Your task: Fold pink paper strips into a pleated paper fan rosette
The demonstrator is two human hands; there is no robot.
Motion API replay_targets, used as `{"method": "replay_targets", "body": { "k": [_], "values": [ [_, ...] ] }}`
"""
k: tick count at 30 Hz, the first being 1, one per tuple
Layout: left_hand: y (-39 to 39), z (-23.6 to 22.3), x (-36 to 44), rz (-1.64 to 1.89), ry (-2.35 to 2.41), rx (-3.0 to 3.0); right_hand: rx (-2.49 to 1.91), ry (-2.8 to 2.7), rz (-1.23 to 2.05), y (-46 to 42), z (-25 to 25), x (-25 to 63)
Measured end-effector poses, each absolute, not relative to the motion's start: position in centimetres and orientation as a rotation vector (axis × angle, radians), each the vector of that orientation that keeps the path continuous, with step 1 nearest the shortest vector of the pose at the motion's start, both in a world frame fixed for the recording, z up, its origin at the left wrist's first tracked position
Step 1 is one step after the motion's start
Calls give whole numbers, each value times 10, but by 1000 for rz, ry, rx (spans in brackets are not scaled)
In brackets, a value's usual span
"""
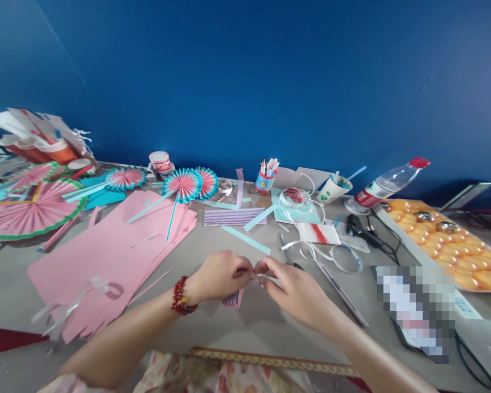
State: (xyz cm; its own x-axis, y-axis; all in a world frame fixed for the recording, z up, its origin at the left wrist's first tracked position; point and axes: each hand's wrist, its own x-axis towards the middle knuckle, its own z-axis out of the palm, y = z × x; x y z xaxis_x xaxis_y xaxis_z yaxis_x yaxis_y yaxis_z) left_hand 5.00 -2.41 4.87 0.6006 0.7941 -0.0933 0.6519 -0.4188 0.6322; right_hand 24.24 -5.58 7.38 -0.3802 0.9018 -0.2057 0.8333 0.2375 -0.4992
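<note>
My left hand [223, 275], with a red beaded bracelet at the wrist, is closed above the middle of the table. From beneath it sticks out a bundle of pleated pink and purple paper [233, 299], mostly hidden by the fingers. Fingertip to fingertip with it, my right hand [297, 289] is pinched closed; whatever lies between those fingers is too small to make out. Just beyond the hands lies a light blue paper strip [246, 240]. Scissors [288, 254] lie partly behind my right hand, and a slim craft knife [342, 295] lies to its right.
Pink paper sheets [102, 240] and pleated paper fans [184, 184] cover the left side. Farther back are a purple pleated sheet [233, 216], a pen cup [265, 179] and a paper cup [333, 188]. A bottle [387, 185], glue gun [362, 232] and blurred phone [413, 311] lie right.
</note>
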Motion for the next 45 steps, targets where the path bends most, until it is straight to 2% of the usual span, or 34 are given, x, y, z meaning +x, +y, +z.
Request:
{"method": "replay_targets", "body": {
  "k": [17,23,28,38,45],
  "values": [
    [-24,51,47,235,1154,2245,-1699,-2249,1092,-59,76,243],
    [-24,50,47,245,1109,2216,-1810,-2217,943,-53,81,250],
    [-23,52,47,260,1126,2163,-1707,-2252,940,-51,83,254],
    [-20,54,42,277,1028,1996,-1771,-2401,687,-52,79,269],
    [-19,49,42,308,964,1949,-1861,-2422,378,-54,71,275]
  ]
}}
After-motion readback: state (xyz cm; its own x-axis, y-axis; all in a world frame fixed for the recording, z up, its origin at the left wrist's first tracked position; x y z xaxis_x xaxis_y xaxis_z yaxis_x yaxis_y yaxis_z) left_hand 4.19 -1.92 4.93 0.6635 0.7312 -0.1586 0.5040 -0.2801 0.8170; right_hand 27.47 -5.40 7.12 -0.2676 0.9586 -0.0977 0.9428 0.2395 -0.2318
